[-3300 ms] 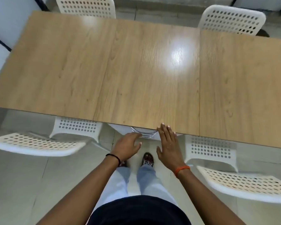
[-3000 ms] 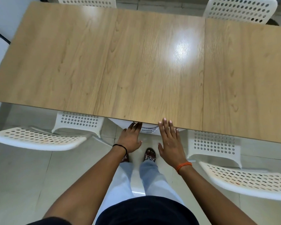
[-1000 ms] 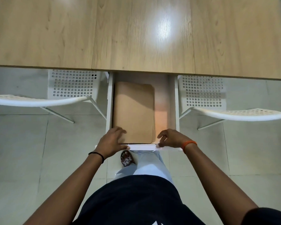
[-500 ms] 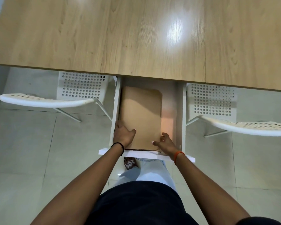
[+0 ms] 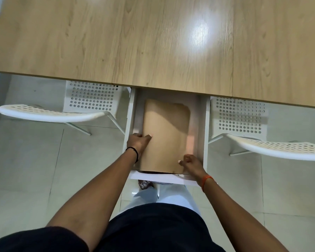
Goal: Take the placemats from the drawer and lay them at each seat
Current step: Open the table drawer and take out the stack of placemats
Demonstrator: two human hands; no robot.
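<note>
The table is light oak with wood grain. The drawer is white; the placemats in it are plain tan. Two white chairs carry rows of round holes. The left wrist wears a black band, the right an orange band. The floor is pale grey tile.

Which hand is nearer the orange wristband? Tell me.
Right. The right hand sits just past the wristband, pinching the placemats' near corner. The left hand grips their opposite edge.

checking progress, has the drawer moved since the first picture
Yes. The drawer has slid out from under the table toward the person; before, it was closed beneath the table edge.
</note>
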